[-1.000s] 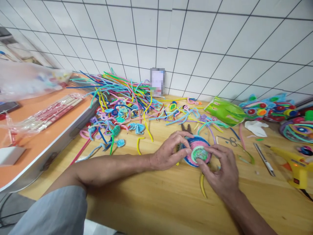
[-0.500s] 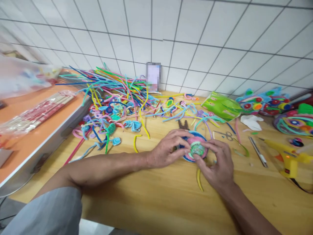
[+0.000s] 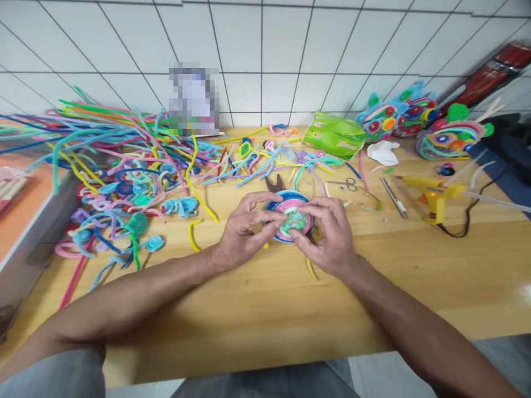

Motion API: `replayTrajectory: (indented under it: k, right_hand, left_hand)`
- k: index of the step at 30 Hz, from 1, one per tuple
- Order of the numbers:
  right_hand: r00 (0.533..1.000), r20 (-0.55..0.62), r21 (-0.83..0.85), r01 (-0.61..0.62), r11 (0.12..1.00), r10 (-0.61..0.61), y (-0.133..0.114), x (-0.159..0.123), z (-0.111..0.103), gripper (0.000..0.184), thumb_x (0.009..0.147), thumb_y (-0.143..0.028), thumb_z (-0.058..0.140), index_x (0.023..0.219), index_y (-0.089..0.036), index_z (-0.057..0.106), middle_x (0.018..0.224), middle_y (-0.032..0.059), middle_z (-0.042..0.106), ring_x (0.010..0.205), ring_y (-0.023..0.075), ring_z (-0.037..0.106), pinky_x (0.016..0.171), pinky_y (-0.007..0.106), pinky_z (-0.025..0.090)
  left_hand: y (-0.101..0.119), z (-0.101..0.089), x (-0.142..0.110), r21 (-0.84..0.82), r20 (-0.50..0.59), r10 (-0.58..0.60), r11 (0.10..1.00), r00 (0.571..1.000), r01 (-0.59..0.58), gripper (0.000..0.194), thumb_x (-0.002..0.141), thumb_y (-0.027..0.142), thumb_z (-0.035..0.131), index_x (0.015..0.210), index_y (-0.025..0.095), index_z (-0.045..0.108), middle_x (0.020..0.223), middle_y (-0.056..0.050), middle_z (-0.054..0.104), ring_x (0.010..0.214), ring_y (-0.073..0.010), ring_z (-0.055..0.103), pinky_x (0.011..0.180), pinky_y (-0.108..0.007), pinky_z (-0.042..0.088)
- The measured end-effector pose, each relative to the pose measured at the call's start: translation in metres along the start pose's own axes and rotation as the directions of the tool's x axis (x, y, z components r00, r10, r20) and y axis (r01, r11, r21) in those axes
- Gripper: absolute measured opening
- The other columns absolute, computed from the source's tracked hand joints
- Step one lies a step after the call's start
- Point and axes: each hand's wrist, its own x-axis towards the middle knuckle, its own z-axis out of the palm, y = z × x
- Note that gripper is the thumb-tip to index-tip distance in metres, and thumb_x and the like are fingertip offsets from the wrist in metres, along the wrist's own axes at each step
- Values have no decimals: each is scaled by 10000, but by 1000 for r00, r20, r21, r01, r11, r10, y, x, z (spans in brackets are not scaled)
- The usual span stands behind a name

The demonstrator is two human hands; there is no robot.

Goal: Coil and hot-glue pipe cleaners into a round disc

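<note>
Between both hands is a round craft piece (image 3: pixel 290 200) of coiled pipe cleaners, with a blue outer ring, a pink band and a pale green centre. My left hand (image 3: pixel 248 228) grips its left side, fingertips curled in over the coils. From the right, my right hand (image 3: pixel 329 232) pinches the piece near the green middle with thumb and fingers. Part of the rim is hidden behind the fingers. Dark pliers (image 3: pixel 274 183) lie just beyond the piece. A short yellow strip (image 3: pixel 311 268) lies close below it.
Bundled pipe cleaners (image 3: pixel 116 124) and loose coiled bits (image 3: pixel 136 224) cover the left of the table. To the right lie scissors (image 3: pixel 347 183), a craft knife (image 3: pixel 394 198) and a yellow glue gun (image 3: pixel 435 194) with a cord. Decorated masks (image 3: pixel 450 138) and a green packet (image 3: pixel 334 135) stand behind.
The view has swung right, so the table's contents appear farther left and the right end shows more. Both hands keep nearly the same hold on the round piece.
</note>
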Motion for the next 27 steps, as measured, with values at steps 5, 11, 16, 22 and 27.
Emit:
replayTrajectory:
  k: [5,11,16,22,27]
  right_hand:
    - [1000,-12,13,-8,1000,9,0,-1,1,426,968,-299,784,1363,-248,632,1216,122,696,1104,306,690,923,500,596]
    - [1000,-1,4,-20,1000,20,-1,-1,1,424,971,-293,768,1368,-256,623,1222,117,695,1095,302,694,918,500,600]
    - [999,9,19,-31,999,31,0,-2,1,476,948,-273,780,1399,-271,626,1234,111,695,1106,308,688,935,512,599]
    - [1000,-8,16,-24,1000,24,0,-1,2,440,964,-285,772,1380,-264,628,1225,113,691,1100,304,686,926,502,596]
    - [1000,-23,13,-7,1000,8,0,0,3,379,985,-291,756,1339,-252,624,1214,114,689,1097,291,686,918,484,601]
  left_hand:
    - [1,1,3,55,-8,-12,998,1000,12,253,1028,163,770,1243,288,817,1322,-95,781,1238,-198,757,1057,-400,638]
    - [3,0,2,126,31,36,991,999,-40,428,1029,134,748,1396,353,761,1375,-89,763,1276,-202,737,1077,-404,627]
    - [-3,-6,-3,310,125,181,927,976,-211,578,1034,157,714,1572,349,628,1434,-122,734,1313,-250,727,1059,-417,634]
    - [-3,-11,-5,468,232,241,822,942,-325,602,1061,242,684,1644,270,535,1391,-153,764,1292,-276,756,1076,-428,650]
    - [1,-11,-3,478,227,219,824,949,-305,571,1078,258,670,1632,249,532,1364,-158,777,1281,-271,770,1047,-411,670]
